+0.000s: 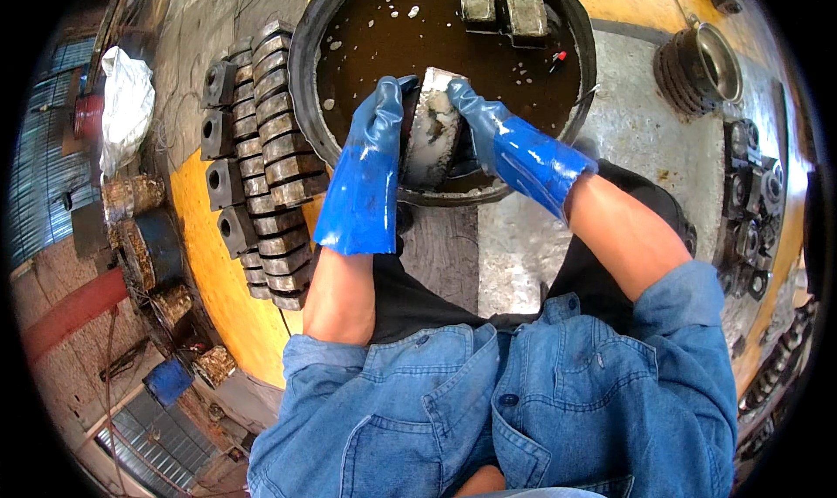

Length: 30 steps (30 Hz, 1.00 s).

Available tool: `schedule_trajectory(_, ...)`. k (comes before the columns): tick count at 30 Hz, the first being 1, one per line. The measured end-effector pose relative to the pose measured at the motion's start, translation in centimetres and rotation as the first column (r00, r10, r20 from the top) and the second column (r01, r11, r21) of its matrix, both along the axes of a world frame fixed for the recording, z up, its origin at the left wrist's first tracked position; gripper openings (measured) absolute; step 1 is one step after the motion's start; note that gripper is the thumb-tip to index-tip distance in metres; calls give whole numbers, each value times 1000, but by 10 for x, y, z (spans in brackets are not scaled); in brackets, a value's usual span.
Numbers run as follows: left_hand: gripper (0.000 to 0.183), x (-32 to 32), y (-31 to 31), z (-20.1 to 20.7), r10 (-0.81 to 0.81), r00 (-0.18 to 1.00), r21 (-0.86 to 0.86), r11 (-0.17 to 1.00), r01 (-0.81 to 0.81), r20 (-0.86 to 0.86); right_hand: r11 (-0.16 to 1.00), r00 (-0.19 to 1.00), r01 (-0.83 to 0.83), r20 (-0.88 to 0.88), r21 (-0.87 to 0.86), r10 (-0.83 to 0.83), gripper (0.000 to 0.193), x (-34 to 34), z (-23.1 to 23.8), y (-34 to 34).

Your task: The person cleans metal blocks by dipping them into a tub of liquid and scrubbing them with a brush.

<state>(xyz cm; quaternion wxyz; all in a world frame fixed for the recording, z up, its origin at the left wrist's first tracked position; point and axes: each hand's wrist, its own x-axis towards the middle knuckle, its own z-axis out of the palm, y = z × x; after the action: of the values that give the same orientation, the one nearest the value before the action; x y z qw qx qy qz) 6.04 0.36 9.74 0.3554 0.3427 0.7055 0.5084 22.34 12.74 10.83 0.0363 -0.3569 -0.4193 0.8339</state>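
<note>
Both my hands wear long blue rubber gloves. Between them, a thick metal block with a shiny wet face tilts over the near side of a round black tub. My left hand grips the block's left side, its lower fingers hidden behind it. On the other side, my right hand is closed on the upper right edge, thumb near the top. Brown liquid with floating foam fills the tub. Two metal blocks stand at the tub's far side, partly out of the liquid.
Left of the tub lie long rows of curved metal blocks and several dark square pieces with holes. A metal ring stands at the right, with dark machined parts beyond. A small red-tipped object sits near the tub's right rim.
</note>
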Motion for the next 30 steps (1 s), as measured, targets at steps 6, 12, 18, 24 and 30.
schedule_trajectory(6,68,4,-1,-10,63,984,-39,998,-57,169,916,930,-159,367,367,14,52,-1,-5,22)
schedule_trajectory(12,66,13,13,-16,98,928,-73,994,-77,359,356,570,-773,821,526,25,35,-8,-119,89)
schedule_trajectory(18,64,16,18,-21,160,861,-102,987,-127,483,193,598,-792,800,579,54,29,-3,-121,87)
schedule_trajectory(24,63,17,24,-30,199,821,-121,980,-159,535,-203,924,-370,335,907,-184,46,-9,-104,11)
schedule_trajectory(30,54,14,19,-33,249,866,-133,968,-211,433,-472,934,-329,357,818,-32,59,1,-70,-19)
